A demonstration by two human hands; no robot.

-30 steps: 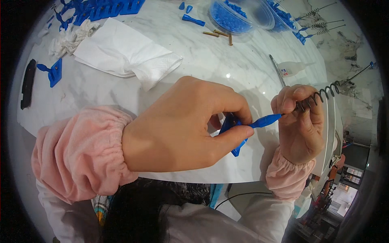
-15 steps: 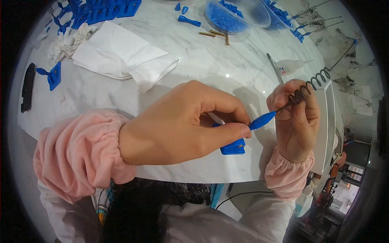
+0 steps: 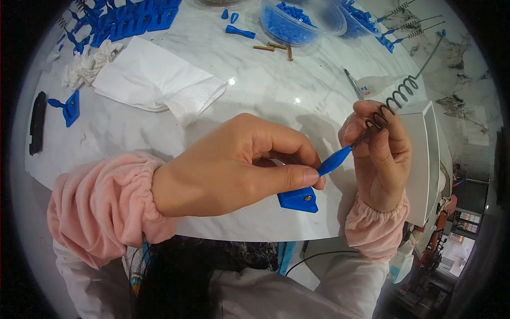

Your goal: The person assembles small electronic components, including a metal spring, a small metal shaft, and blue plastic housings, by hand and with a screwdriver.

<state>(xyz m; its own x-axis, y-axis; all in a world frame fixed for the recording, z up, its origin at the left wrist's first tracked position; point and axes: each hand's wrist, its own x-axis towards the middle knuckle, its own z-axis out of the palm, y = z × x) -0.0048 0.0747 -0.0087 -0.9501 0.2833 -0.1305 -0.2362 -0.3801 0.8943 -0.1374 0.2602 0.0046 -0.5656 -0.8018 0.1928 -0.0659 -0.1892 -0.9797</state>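
My left hand (image 3: 239,167) pinches a blue plastic holder between thumb and fingers. Its tapered stem (image 3: 336,160) points up to the right past the thumb, and its flat base (image 3: 298,200), with a small brass-coloured spot, shows below the hand. A dark coiled wire spring (image 3: 396,98) runs from the stem's tip up to the right, ending in a long thin wire with a small blue tip (image 3: 444,33). My right hand (image 3: 385,151) closes thumb and fingers round the spring's lower coils, close to the stem. The fingers partly hide where wire and stem meet.
White tissue (image 3: 154,74) and a crumpled wad lie left of centre. Blue holders (image 3: 143,18) crowd the far left; another (image 3: 69,106) lies nearer. Far off stand tubs (image 3: 300,34) of small blue parts beside brass pins (image 3: 271,47). A white box (image 3: 425,165) stands at right.
The spring and stem have tilted more upright, and both hands sit slightly further left in view. The blue base has turned and shows more below my left hand. Both grips stay closed.
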